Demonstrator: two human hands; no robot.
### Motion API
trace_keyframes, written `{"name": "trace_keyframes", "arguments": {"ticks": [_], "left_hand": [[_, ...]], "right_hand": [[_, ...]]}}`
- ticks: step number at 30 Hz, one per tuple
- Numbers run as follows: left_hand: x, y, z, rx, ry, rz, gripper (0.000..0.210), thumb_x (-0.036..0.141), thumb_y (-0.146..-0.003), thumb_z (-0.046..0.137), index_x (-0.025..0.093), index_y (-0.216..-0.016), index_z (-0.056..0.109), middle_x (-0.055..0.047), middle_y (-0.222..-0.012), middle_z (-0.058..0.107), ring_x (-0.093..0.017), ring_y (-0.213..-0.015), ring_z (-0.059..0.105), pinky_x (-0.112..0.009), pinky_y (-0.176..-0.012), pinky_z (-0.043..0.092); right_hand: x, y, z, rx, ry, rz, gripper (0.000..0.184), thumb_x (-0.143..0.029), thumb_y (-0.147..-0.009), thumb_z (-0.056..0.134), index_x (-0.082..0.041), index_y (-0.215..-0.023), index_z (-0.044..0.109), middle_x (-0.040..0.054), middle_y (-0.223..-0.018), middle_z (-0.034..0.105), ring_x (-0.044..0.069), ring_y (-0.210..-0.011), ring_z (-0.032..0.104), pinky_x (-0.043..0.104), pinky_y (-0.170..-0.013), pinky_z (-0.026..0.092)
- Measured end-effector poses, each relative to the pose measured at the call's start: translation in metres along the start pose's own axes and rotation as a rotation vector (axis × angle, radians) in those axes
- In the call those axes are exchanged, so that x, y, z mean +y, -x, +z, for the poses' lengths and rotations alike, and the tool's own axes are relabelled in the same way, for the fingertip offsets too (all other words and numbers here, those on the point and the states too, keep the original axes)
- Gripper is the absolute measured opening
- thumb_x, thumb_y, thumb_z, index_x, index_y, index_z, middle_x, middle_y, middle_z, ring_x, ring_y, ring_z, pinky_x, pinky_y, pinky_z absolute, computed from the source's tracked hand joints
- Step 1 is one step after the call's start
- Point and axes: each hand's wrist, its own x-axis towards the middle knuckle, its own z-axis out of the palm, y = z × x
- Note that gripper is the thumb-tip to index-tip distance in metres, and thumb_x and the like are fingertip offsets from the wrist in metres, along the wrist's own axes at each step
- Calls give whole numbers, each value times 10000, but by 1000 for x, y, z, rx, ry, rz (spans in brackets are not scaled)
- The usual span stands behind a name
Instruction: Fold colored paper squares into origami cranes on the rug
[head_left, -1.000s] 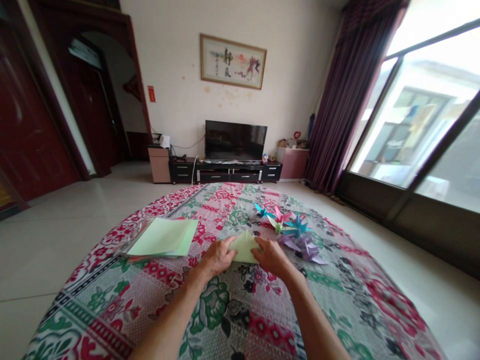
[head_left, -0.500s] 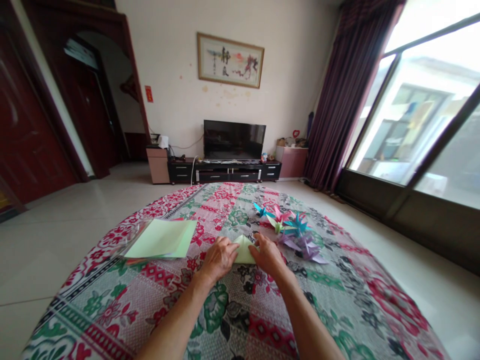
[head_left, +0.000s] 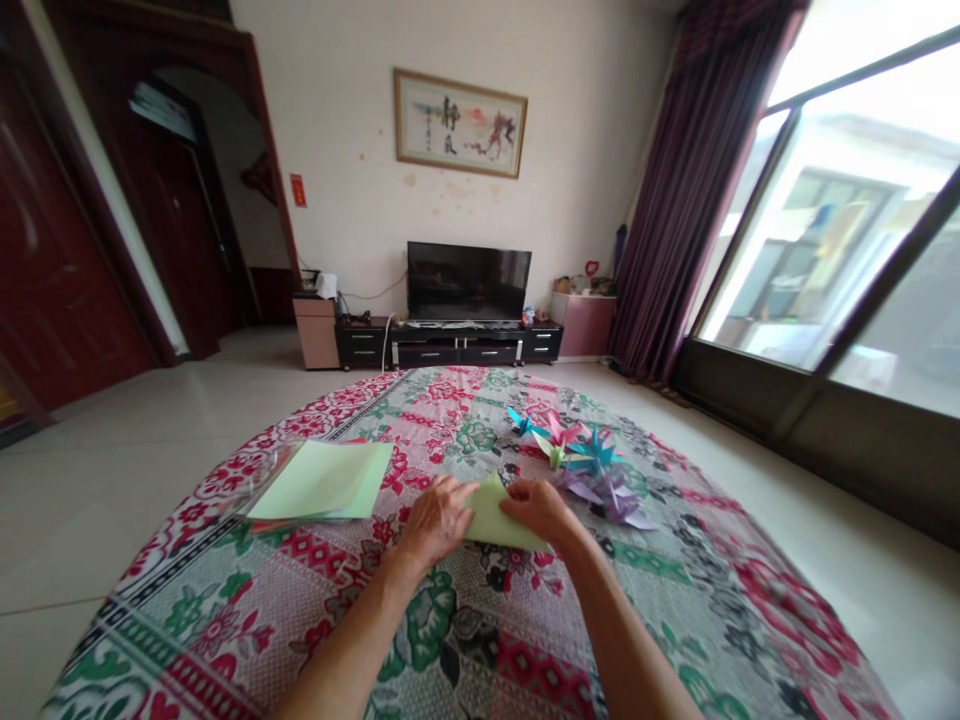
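Note:
Between my hands lies a folded light-green sheet of origami paper [head_left: 491,522], its peak pointing away from me. My left hand [head_left: 439,515] holds its left side, with bent fingers at the edge and the index finger reaching over it. On the right, my right hand [head_left: 541,505] pinches the paper near the top fold, thumb and curled fingers together. One corner of the paper runs beneath my right wrist. The fingertips' exact grip on the underside is hidden.
Several folded paper cranes [head_left: 596,450] in blue, pink, green and purple sit beyond my right hand. A stack of coloured paper [head_left: 322,480], pale green on top, lies at left. A patterned cloth [head_left: 442,610] covers the round table.
The green paper now shows a wider face, its right corner extending under my right wrist. My right hand's fingers have curled into a pinch; my left hand has barely moved.

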Motion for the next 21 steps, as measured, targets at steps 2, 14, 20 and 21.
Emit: {"name": "trace_keyframes", "arguments": {"ticks": [2, 14, 20, 21], "left_hand": [[1, -3, -6, 71, 4, -31, 453, 238, -775, 549, 171, -1222, 529, -103, -1017, 607, -238, -997, 508, -369, -905, 417], [11, -14, -36, 88, 438, -283, 119, 254, -739, 565, 164, -756, 641, -18, -744, 668, -132, -704, 597, -219, -664, 425], [13, -13, -38, 72, 454, -287, 217, 299, -773, 498, 154, -673, 625, -2, -607, 607, -115, -586, 530, -202, -543, 343], [13, -13, -38, 73, 458, -285, 222, 303, -773, 494, 154, -674, 626, -3, -605, 606, -115, -583, 527, -202, -539, 339]], "right_hand": [[-2, 1, -1, -10, -36, -35, 183, -266, -672, 505, -147, -614, 631, -41, -522, 479, 77, -503, 393, 185, -462, 264], [-30, 12, -9, -82, -168, -198, 148, -254, -716, 488, -155, -663, 583, -40, -561, 443, 73, -515, 380, 178, -465, 275], [-24, 8, -3, -84, -229, -241, 172, -276, -743, 475, -152, -667, 566, -42, -564, 427, 68, -512, 364, 182, -455, 253], [-23, 7, -2, -86, -237, -243, 176, -279, -746, 473, -153, -658, 558, -43, -560, 420, 67, -506, 357, 183, -452, 249]]}}
